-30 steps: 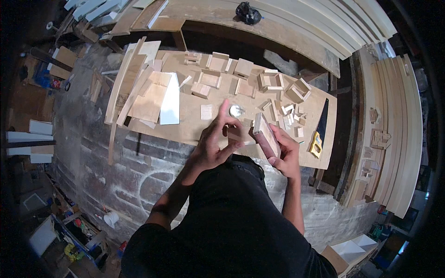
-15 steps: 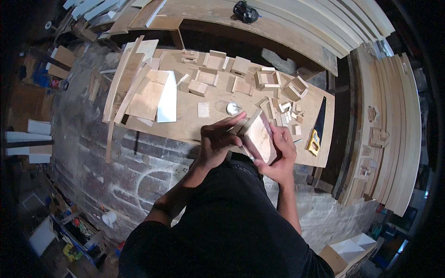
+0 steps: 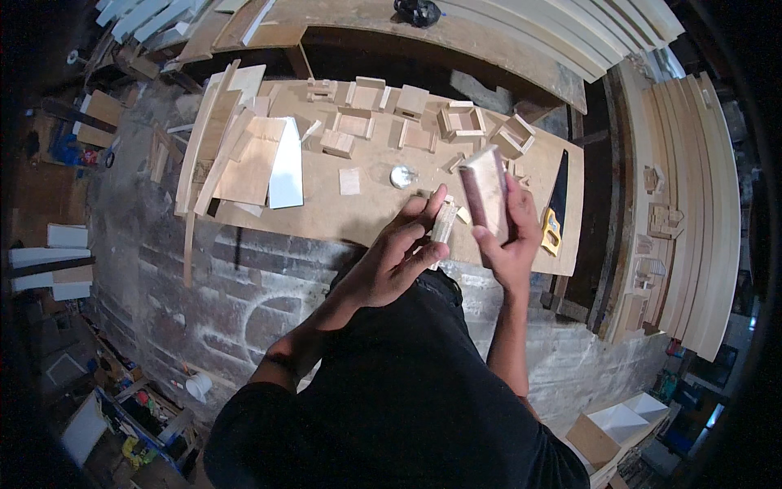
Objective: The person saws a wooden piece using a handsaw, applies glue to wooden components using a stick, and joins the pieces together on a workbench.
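My left hand (image 3: 391, 259), near the table's front edge, grips a small pale wooden piece (image 3: 443, 228) between thumb and fingers. To its right and a little higher, my right hand (image 3: 515, 236) holds a sanding block (image 3: 485, 194), a wooden block with a reddish-brown abrasive face. The block is tilted and apart from the wooden piece. Beyond my hands, a small round clear container (image 3: 402, 176) stands on the wooden table (image 3: 326, 216), beside a thin square of wood (image 3: 349, 182). Part of the small piece is hidden behind my left fingers.
Several small open wooden boxes (image 3: 461, 121) stand along the table's far side. A handsaw (image 3: 554, 220) with a yellow handle lies at the right. Boards and a white panel (image 3: 287, 167) rest at the left end. Long planks (image 3: 692, 220) are stacked farther right.
The sanding block and the wooden piece were together between my hands. Now my right hand has drawn the block up and to the right, away from the piece in my left hand.
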Tool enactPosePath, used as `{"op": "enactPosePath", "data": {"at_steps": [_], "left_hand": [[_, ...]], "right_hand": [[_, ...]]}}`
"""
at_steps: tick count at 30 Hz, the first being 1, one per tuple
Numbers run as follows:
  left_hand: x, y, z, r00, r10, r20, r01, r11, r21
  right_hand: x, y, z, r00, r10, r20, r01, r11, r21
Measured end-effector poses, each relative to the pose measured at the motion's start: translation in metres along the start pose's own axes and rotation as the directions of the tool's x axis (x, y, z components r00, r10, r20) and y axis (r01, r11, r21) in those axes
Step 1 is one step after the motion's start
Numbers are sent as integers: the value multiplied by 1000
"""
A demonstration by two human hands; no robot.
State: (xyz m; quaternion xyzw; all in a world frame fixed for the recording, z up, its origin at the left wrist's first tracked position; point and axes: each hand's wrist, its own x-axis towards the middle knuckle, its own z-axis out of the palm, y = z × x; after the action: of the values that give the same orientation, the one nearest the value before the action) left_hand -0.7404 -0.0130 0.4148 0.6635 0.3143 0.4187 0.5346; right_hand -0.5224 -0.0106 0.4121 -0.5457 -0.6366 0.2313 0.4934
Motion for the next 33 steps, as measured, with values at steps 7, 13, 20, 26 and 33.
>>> {"op": "enactPosePath", "data": {"at_steps": [7,13,20,26,33], "left_hand": [[4,7,-6,997,51,57,-60,981,184],[2,-6,2,996,-83,-18,85,967,239],[-16,-32,-12,972,-206,116,214,975,-59],[-15,-45,-20,980,-132,147,104,977,184],[-21,-59,-24,956,-215,-200,113,898,-425]], "right_hand": [[0,1,-17,987,-43,156,29,995,92],[-22,9,-30,904,-15,427,-191,880,435],[-37,24,-31,868,338,363,-435,871,230],[-40,10,-13,839,266,474,-422,868,261],[-43,9,-4,815,303,494,-446,872,201]]}}
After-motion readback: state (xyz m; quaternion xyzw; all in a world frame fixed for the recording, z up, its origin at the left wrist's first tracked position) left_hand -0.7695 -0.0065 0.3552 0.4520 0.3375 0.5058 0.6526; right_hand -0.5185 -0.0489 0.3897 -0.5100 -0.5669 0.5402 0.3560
